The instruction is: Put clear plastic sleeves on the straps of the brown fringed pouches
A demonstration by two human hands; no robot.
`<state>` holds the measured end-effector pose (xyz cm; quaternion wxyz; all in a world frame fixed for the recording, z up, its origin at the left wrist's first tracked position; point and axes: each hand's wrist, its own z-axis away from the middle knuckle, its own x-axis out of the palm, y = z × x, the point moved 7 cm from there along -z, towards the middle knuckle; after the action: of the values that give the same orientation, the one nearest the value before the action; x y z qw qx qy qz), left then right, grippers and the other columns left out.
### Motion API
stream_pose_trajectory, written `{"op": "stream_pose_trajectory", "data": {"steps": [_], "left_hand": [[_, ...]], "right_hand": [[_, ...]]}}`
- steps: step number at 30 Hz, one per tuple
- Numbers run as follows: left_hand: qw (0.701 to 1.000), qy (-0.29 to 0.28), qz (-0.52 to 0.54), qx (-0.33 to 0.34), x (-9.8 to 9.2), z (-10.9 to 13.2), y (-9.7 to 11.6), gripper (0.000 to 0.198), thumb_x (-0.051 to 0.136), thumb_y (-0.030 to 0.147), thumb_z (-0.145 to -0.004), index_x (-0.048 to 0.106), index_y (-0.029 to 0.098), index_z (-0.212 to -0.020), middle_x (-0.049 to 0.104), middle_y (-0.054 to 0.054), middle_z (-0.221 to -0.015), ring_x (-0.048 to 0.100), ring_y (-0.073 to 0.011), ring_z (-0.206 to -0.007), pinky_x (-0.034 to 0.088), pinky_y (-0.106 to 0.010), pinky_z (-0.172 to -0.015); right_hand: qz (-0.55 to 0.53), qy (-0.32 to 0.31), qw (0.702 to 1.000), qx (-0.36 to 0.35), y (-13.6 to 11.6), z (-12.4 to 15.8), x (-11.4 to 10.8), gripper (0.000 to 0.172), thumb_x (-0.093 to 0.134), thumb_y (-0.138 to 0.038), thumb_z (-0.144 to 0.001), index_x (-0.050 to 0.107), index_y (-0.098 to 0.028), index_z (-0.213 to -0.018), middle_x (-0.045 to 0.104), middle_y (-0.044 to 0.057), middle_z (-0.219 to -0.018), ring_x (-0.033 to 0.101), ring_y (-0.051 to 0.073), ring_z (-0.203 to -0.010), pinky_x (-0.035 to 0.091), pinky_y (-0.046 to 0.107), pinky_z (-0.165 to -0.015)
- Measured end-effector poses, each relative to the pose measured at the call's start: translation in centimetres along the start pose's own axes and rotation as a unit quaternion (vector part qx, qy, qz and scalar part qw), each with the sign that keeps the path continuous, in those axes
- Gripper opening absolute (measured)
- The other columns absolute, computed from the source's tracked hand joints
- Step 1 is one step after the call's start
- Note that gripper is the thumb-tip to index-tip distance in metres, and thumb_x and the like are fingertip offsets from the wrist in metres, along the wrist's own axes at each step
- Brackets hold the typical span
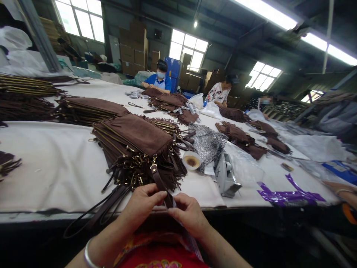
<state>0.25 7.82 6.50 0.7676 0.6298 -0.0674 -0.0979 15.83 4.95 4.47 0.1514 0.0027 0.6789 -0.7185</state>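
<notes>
A stack of dark brown fringed suede bags (139, 132) with gold zippers and clasps lies on the table in front of me. From the top bag's clasp a brown leather wrist strap (158, 178) runs down to the table's front edge. My left hand (146, 203) is closed, pinching this strap between thumb and fingers. Close on its right, my right hand (189, 214) is closed at the strap's lower end, where a thin whitish strip shows between the fingers. What that strip is, I cannot make out. More loose straps (103, 208) hang over the edge at the left.
A small bowl of brown paste (192, 160), a white tape dispenser (227, 176) and grey patterned wrap (208, 143) stand right of the stack. Purple tape (290, 193) lies farther right. More bag stacks (89, 109) lie behind. Co-workers sit across the table; another person's arm (341, 191) shows far right.
</notes>
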Motion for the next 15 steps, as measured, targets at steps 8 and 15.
{"op": "stream_pose_trajectory", "data": {"steps": [8,15], "left_hand": [[0.999,0.008,-0.051,0.014,0.3,-0.2,-0.9,0.02,0.073,0.034,-0.067,0.067,0.017,-0.06,0.061,0.001,-0.06,0.055,-0.0177,-0.065,0.041,-0.024,-0.058],[0.961,-0.037,0.25,-0.113,-0.2,-2.2,-2.2,0.036,0.071,0.046,-0.076,0.066,0.016,-0.095,0.071,-0.01,-0.098,0.066,-0.0198,-0.083,0.052,-0.029,-0.071]], "right_hand": [[0.037,0.03,0.999,-0.021,-0.8,-0.7,0.6,0.008,0.067,-0.024,-0.073,0.072,-0.017,-0.075,0.058,-0.001,-0.07,0.052,0.014,-0.068,0.041,0.025,-0.063],[-0.141,-0.042,0.982,0.122,0.1,-0.8,1.7,0.031,0.074,-0.043,-0.069,0.069,-0.013,-0.073,0.06,-0.001,-0.061,0.048,0.01,-0.054,0.036,0.022,-0.055]]}}
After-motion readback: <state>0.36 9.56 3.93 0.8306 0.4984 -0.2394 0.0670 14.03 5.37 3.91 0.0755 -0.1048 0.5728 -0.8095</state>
